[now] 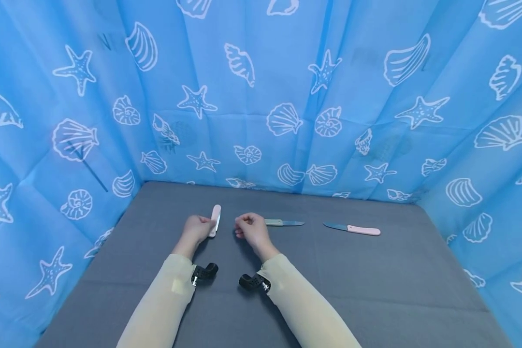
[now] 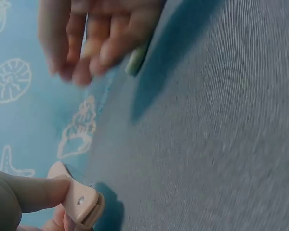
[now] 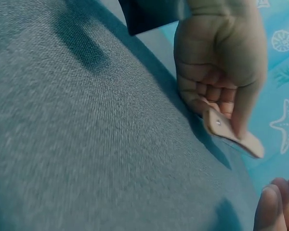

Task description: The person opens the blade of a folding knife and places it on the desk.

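Observation:
My left hand (image 1: 195, 229) pinches a pink folding knife (image 1: 216, 213) between thumb and fingers, a little above the grey table. In the left wrist view the thumb presses on the handle of this folding knife (image 2: 82, 198), near its pivot end. The blade appears folded into the handle, with a strip of metal showing along one side. My right hand (image 1: 252, 231) hovers just to the right, its fingers loosely bent and holding nothing. Behind it lies an unfolded knife with a pale green handle (image 1: 273, 222), whose handle end is partly hidden by the hand.
Farther right on the grey table (image 1: 374, 275) lies another unfolded knife with a pink handle (image 1: 363, 230), its blade pointing left. A blue curtain (image 1: 261, 101) with white shells and starfish surrounds the table at the back and both sides.

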Action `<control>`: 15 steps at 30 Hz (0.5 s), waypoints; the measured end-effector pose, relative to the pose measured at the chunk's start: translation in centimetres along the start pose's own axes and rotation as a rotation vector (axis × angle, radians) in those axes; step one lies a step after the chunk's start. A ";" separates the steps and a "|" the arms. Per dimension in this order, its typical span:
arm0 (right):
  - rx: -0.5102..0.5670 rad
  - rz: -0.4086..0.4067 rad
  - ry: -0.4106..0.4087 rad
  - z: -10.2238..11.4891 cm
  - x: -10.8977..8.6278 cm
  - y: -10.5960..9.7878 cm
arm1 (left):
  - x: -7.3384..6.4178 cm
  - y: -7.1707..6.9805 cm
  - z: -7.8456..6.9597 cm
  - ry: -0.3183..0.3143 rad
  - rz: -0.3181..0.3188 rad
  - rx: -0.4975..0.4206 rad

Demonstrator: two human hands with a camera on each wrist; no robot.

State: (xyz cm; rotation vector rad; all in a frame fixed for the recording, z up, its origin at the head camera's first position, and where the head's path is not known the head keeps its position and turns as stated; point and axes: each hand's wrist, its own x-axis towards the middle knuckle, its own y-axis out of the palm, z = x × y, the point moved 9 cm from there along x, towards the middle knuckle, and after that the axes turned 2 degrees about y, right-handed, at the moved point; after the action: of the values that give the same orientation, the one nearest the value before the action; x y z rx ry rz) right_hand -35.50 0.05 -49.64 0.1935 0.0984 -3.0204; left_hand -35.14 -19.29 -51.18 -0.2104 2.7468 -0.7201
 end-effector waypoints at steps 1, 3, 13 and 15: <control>-0.001 0.004 0.002 0.0 0.1 0.3 | -0.2 0.0 0.0 0.005 -0.007 -0.006; -0.001 0.008 0.006 -0.1 0.4 0.8 | -0.6 0.0 -0.1 0.013 -0.017 -0.022; 0.029 -0.006 0.056 -0.4 1.6 2.0 | -1.3 1.1 -0.6 0.014 0.014 -0.104; 0.037 0.007 0.059 -0.6 1.8 2.1 | -1.3 1.3 -0.8 0.023 0.025 -0.112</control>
State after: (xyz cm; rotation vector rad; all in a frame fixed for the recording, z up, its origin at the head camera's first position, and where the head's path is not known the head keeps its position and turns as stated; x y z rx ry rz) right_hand -36.91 -2.22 -50.59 0.2854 0.0471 -3.0116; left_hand -34.25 -17.52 -50.85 -0.1918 2.8087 -0.5657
